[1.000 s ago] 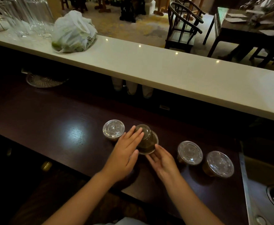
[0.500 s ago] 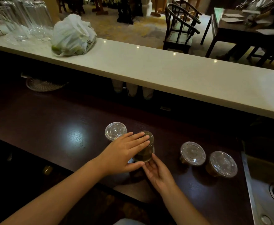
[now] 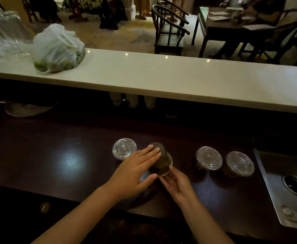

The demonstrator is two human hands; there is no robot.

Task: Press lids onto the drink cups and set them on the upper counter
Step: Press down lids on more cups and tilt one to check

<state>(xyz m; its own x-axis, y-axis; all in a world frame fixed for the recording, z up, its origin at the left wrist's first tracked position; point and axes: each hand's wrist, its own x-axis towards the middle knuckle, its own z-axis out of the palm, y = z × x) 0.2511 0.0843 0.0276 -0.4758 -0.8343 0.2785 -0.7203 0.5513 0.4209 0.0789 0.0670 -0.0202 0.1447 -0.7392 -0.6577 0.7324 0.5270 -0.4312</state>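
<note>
Since a moment ago my left hand (image 3: 135, 175) slid flat over the clear-lidded brown drink cup (image 3: 160, 160), which tilts away toward the counter's far edge. My right hand (image 3: 176, 182) cups its base from the near side; both hands hold it between them.

Both my hands on one drink cup at the lower counter.

My left hand (image 3: 135, 175) lies flat across the tilted cup (image 3: 160, 161), my right hand (image 3: 176, 184) cradles its near side. Three lidded cups (image 3: 124, 148) (image 3: 208, 158) (image 3: 239, 163) stand alongside on the dark counter (image 3: 56, 155); the sink (image 3: 288, 187) sits at its right end.
</note>
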